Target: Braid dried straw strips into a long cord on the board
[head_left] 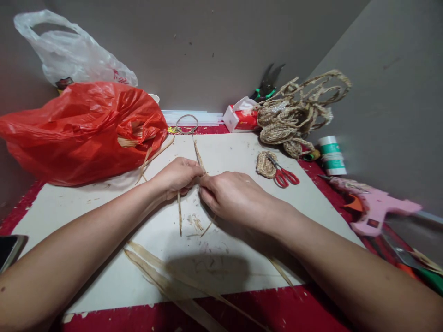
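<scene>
1. Straw strand (198, 155): I see it pinched between left hand (178, 177) and right hand (235, 196), above mid-table (235, 152).
2. Both hands closed, fingertips meeting.
3. Red scissors (286, 176) lie near the right hand.

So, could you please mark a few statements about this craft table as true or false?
1. The left hand and the right hand both pinch the straw strand. True.
2. The scissors lie left of the hands. False: the red scissors lie to their right.
3. The pink glue gun lies right of the hands. True.
4. The red sack sits behind the white one. False: the red bag lies in front of the white bag.
</scene>
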